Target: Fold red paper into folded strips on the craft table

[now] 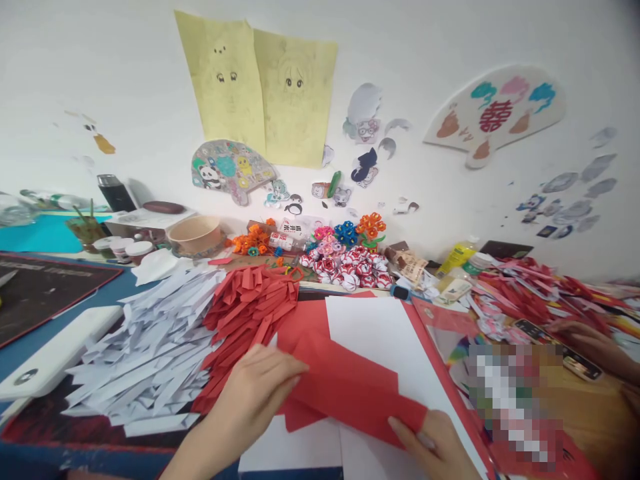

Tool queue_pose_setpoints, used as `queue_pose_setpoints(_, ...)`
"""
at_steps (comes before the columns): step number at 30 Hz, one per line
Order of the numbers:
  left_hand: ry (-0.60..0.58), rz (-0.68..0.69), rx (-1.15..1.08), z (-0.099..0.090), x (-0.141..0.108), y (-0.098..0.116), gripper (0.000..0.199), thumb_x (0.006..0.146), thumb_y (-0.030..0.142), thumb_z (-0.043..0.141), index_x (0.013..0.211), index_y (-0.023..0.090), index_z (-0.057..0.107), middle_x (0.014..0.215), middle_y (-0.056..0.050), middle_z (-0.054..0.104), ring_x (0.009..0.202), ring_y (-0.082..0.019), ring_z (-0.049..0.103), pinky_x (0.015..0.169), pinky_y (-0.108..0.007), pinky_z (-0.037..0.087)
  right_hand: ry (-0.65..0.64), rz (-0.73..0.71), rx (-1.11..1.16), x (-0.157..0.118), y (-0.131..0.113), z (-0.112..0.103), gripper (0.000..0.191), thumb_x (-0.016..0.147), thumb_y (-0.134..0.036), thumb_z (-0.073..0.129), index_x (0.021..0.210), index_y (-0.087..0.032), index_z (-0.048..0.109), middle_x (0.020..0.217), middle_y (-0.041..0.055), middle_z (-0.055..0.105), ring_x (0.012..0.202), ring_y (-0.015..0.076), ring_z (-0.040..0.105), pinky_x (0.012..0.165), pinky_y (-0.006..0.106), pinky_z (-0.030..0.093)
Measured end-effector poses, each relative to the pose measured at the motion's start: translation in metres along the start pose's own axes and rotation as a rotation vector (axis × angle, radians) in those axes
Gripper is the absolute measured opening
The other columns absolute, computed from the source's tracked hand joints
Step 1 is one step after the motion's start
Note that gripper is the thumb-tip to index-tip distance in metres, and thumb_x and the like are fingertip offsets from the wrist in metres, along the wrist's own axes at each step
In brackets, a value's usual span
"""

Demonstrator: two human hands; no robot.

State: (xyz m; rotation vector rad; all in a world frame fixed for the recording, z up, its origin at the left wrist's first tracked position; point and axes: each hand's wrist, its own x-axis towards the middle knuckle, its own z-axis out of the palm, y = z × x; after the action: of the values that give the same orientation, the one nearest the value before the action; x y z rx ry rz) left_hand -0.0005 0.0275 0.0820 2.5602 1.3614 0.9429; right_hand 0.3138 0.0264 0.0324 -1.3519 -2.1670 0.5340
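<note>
Right hand (444, 441) low, left hand (257, 385) aslant, both in pinch grips on red paper (350, 387).

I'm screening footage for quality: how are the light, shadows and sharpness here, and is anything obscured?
In the head view, light is soft, with a faint shadow on the white wall beside the black cylindrical flask; the held red rectangular paper has clear edges, no glare; coarse pixelation hides a patch at lower right.

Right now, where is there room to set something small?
Probably the middle of the dark mat at far left, between the cyan sheet behind and the long white device in front; its left edge is occupied. Crowded: white strips, red strips beside them, then red sheets over white paper.
</note>
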Motion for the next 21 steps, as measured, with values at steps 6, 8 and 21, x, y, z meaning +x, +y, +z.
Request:
queue_pose_setpoints(6,0.188,0.223,0.357,0.040,0.001,0.018,0.039,0.092,0.024,0.048,0.131,0.030,0.052,0.136,0.002,0.054,0.125,-0.017,0.042,0.111,-0.037,0.016,0.062,0.226,0.087,0.014,0.024,0.019,0.049,0.088,-0.050,0.045,0.057,-0.014,0.057,0.054,0.0014,0.057,0.050,0.0148,0.050,0.046,0.022,0.040)
queue_pose_setpoints(8,0.055,0.319,0.412,0.055,0.001,0.021,0.041,0.094,0.025,0.043,0.134,0.028,0.048,0.143,0.002,0.046,0.130,-0.018,0.037,0.114,-0.040,0.012,0.078,0.259,0.071,0.017,0.027,0.020,0.049,0.088,-0.051,0.045,0.055,-0.015,0.054,0.051,0.0011,0.055,0.049,0.0143,0.047,0.045,0.022,0.038)
queue_pose_setpoints(21,-0.070,0.297,0.510,0.089,-0.004,0.023,0.052,0.091,0.018,0.034,0.143,0.020,0.035,0.154,-0.002,0.026,0.140,-0.021,0.022,0.116,-0.042,0.005,0.151,0.240,-0.093,0.022,0.019,0.025,0.039,0.085,-0.047,0.051,0.063,-0.016,0.064,0.053,0.0021,0.063,0.046,0.0155,0.055,0.047,0.022,0.045)
